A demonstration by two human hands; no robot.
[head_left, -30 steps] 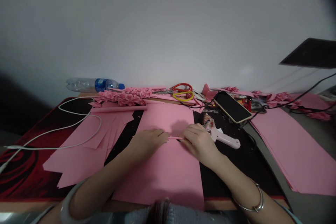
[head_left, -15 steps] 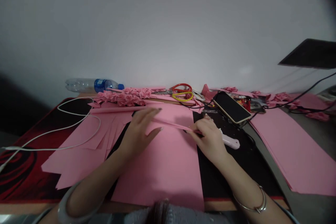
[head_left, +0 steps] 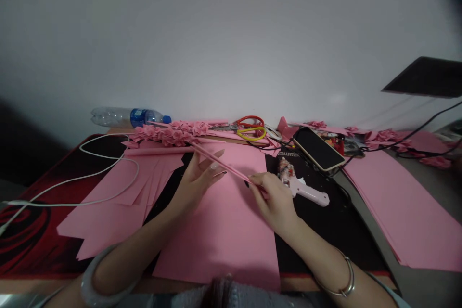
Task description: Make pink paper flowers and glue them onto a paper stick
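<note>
Right hand [head_left: 277, 202] grasps the pink paper stick [head_left: 234, 171]; whether the left hand [head_left: 193, 183] grips, can't tell! Probably light, stiffish, crushable: pinch gently near each end.

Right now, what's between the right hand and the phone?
In the head view, the glue gun lies between the right hand and the phone, resting on the black mat.
</note>
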